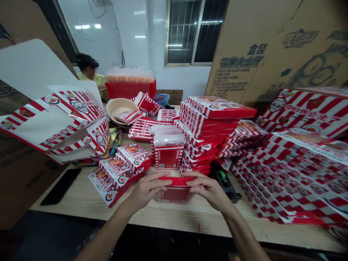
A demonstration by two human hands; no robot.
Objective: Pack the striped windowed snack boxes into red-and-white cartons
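Observation:
A small red-and-white striped carton point(174, 195) stands upright near the table's front edge. My left hand point(148, 188) grips the left end of its red top flap point(176, 181), fingers and thumb closed over the edge. At the right end, my right hand point(208, 188) pinches the same carton in the same way. Just behind it are filled cartons in clear plastic sleeves point(168, 152). Flat striped boxes point(119, 174) lie stacked to the left of my left hand. A black tape dispenser point(224, 181) with a green core sits beside my right hand.
Tall stacks of flat striped boxes point(209, 123) rise behind, and more boxes point(296, 174) fill the right side. A black phone point(61, 186) lies at left. Further back are a beige bowl point(122, 107), a red crate point(130, 88) and another person point(91, 76).

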